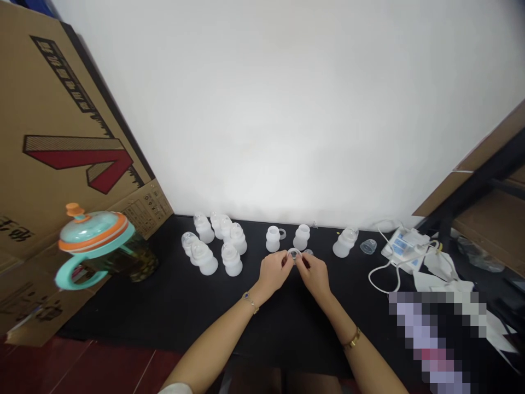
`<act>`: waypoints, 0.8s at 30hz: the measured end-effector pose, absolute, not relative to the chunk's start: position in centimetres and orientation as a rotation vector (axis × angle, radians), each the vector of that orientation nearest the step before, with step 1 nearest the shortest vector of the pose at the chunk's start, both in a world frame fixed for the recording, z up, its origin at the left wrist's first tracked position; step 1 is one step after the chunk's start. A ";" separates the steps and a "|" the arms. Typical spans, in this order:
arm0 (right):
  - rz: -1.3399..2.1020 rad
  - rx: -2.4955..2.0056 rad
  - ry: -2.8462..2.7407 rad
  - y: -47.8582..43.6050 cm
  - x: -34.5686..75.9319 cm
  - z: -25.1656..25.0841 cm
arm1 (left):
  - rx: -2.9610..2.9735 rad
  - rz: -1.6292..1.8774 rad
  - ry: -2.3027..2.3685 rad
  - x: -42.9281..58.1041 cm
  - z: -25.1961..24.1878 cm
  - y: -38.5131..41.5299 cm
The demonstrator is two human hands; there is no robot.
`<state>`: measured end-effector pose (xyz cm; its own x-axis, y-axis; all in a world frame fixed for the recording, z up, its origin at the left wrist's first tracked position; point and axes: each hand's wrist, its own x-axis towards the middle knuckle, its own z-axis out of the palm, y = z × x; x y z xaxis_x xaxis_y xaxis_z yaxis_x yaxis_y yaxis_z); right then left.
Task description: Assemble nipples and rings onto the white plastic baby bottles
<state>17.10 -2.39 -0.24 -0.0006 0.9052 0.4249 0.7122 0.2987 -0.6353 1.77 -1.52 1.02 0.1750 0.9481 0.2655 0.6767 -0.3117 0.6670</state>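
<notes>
Over the black table [283, 328], my left hand [274, 272] and my right hand [315, 276] pinch a small white bottle ring [294, 251] between them. Something clear seems to sit inside the ring, too small to make out. Just behind stand two white baby bottles without tops, the left one [273, 241] and the right one [302, 239]. Another white ring [283, 234] leans beside the left bottle. A clear piece [309, 252] is partly hidden by my right hand. Near the wall lies a small clear nipple [314, 224].
Several capped baby bottles [232, 260] stand to the left, one more [345, 243] on the right. Beside that is a clear cap [368, 247]. A power strip [404, 249] with white cables lies farther right. A large jug [110, 246] and a cardboard box [74, 126] flank the left side.
</notes>
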 end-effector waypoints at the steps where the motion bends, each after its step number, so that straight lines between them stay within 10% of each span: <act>1: 0.304 -1.475 -1.761 -2.5 17.1 -0.1 | 2.067 0.926 1.532 1.7 1.0 -1.5; 24: 0.600 -1.351 -1.614 -2.7 16.7 0.1 | 2.127 0.873 1.624 1.8 1.2 -1.6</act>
